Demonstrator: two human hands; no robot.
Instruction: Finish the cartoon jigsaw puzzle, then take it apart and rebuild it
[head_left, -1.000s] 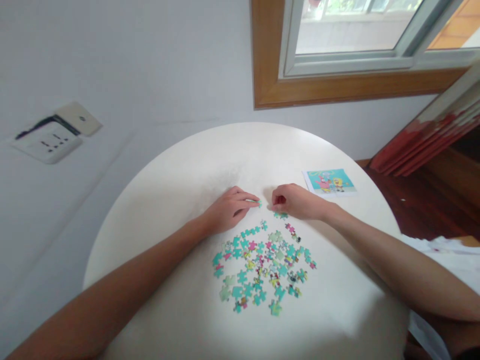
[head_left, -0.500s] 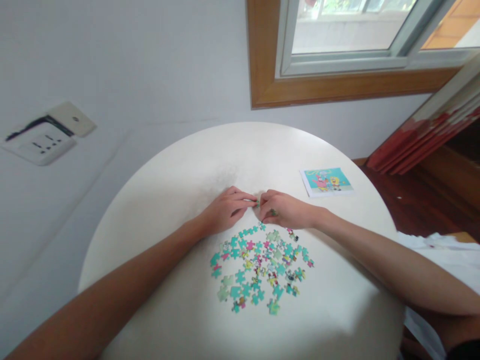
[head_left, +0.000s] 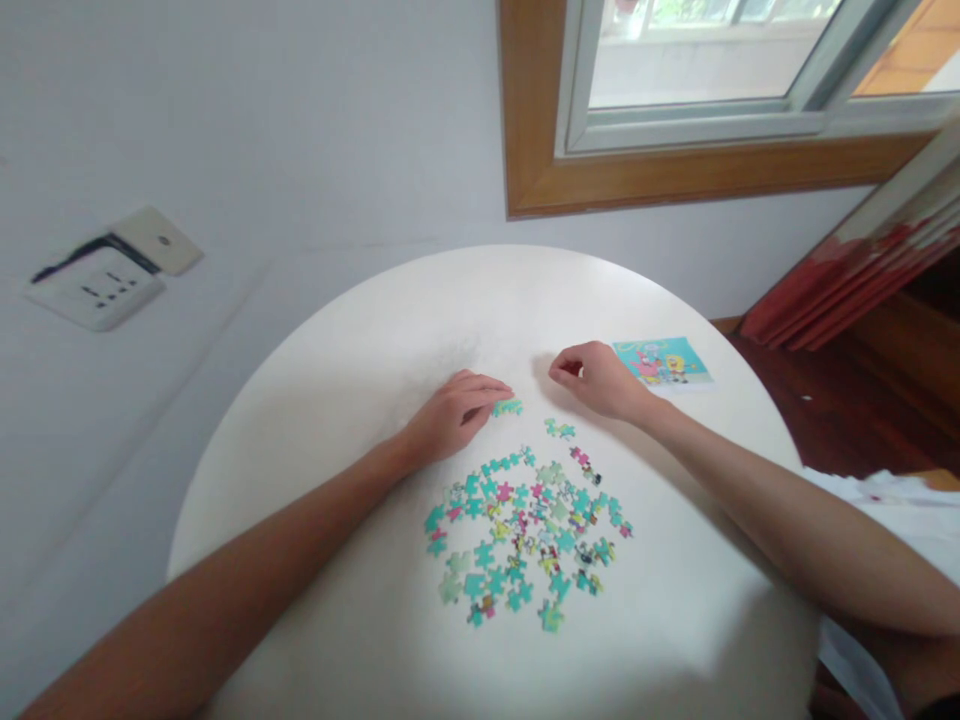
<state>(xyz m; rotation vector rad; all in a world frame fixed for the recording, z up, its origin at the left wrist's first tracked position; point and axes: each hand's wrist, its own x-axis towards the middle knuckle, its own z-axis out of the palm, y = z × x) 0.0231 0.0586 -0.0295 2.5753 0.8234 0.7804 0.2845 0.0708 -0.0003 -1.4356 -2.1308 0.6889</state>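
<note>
My left hand (head_left: 459,415) rests on the table with its fingers together, closed around a short strip of joined jigsaw pieces (head_left: 508,407), green and yellow. The thumb is at the strip's left end and the fingertips lie along its far edge. My right hand (head_left: 592,378) hovers to the right, fingers curled into a loose pinch with nothing visible between them. Below it lies a small joined group of green pieces (head_left: 559,429). Nearer me, many loose jigsaw pieces (head_left: 517,540) in turquoise, pink and yellow spread over the white round table (head_left: 337,620).
A cartoon picture card (head_left: 671,362) lies at the table's right, partly behind my right hand. A wall with a socket (head_left: 97,290) borders the left side. A wood-framed window (head_left: 712,170) and a red curtain (head_left: 810,285) stand beyond the table.
My right hand has lifted away from the strip, moving right and farther back toward the card. The strip and the small green group now show. My left hand stays at the strip.
</note>
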